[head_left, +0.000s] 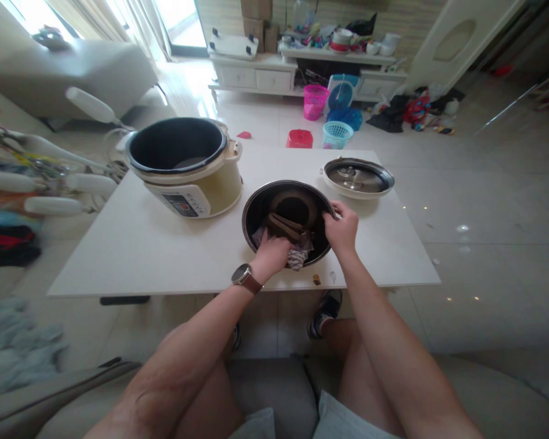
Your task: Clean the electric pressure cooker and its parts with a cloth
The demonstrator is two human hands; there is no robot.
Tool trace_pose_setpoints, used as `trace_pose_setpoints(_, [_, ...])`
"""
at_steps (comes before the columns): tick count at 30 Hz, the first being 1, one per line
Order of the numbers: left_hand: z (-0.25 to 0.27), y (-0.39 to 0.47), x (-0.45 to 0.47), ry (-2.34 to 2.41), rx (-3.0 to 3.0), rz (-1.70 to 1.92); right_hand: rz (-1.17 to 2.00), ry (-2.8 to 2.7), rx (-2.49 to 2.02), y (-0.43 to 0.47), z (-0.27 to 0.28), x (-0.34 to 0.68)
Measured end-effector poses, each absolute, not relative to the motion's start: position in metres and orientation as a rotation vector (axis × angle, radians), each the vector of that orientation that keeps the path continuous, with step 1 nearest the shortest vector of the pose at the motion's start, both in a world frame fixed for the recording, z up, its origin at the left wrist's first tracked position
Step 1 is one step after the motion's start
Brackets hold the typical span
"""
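Note:
A dark inner pot [311,204] leans on the white table, its mouth tipped towards me. My right hand [342,228] grips its rim on the right side. Inside the pot's near edge, my left hand [274,251], with a watch on the wrist, is closed on a crumpled patterned cloth [297,257] that hangs partly over the rim. A folded brown piece [284,227] lies just beyond the fingers; whether it belongs to the cloth I cannot tell. Left of the pot stands the cooker body [215,189], open at the top. Its round lid [359,178] lies upside down at the right.
Two small scraps, one of them a yellow and black bit [316,280], lie near the front edge of the white table [174,256]. Beyond it on the floor are a red stool [299,139], a light blue basket [337,134] and a pink basket [315,102].

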State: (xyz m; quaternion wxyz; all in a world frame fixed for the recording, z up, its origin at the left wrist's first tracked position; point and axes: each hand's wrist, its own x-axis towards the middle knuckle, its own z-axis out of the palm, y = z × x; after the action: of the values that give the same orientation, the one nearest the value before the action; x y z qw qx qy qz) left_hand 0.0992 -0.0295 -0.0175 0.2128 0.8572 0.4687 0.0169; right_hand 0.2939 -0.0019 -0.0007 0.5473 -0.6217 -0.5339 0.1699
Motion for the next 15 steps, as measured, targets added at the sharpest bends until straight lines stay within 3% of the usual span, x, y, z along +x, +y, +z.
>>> trace_pose_setpoints(15, [-0.0136, -0.0267, 0.0922, 1.278, 2.515, -0.009, 0.444, -1.421, -1.319, -0.0003, 0.0025, 0.3018])
